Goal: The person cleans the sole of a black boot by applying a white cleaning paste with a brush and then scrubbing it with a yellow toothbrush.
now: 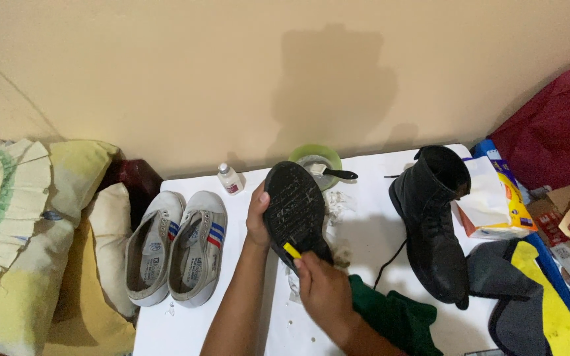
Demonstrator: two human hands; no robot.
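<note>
My left hand [256, 217] grips a black boot [296, 211] by its side, sole turned up toward me. My right hand [321, 287] presses a small yellow tool [291, 250] against the heel end of that sole. The matching black boot [433, 227] stands upright on the white table [179, 326] to the right, a lace trailing from it. A green cloth [394, 316] lies under my right wrist.
A pair of white sneakers [176, 247] sits at the table's left. A small white bottle [230, 178] and a green bowl [316, 161] holding a black-handled brush stand by the wall. A tissue box [496, 198], grey-yellow fabric [536, 296] and pillows [28, 237] flank the table.
</note>
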